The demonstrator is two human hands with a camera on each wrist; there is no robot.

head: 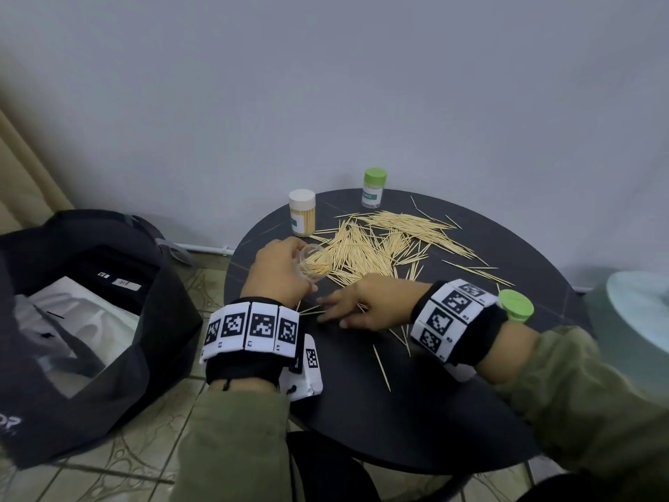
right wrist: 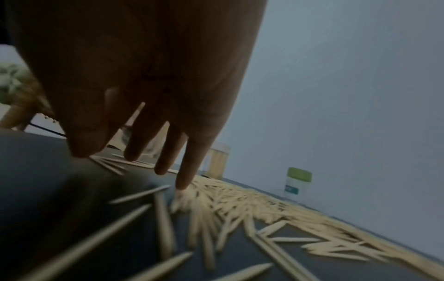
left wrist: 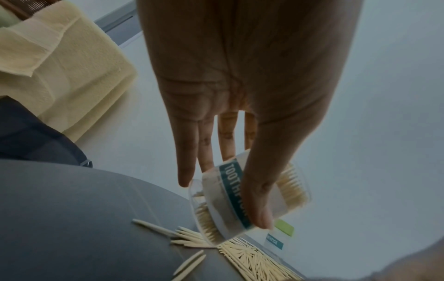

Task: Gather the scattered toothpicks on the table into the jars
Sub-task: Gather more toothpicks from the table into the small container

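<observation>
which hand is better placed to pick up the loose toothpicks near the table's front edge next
Right. The right hand lies open and empty on the table, fingers already among the loose toothpicks. The left hand grips the open jar, tilted and partly filled.

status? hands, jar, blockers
Left hand holds open jar, tilted, part filled. Right hand flat on table, fingers on loose toothpicks. Big pile remains; nothing blocking.
</observation>
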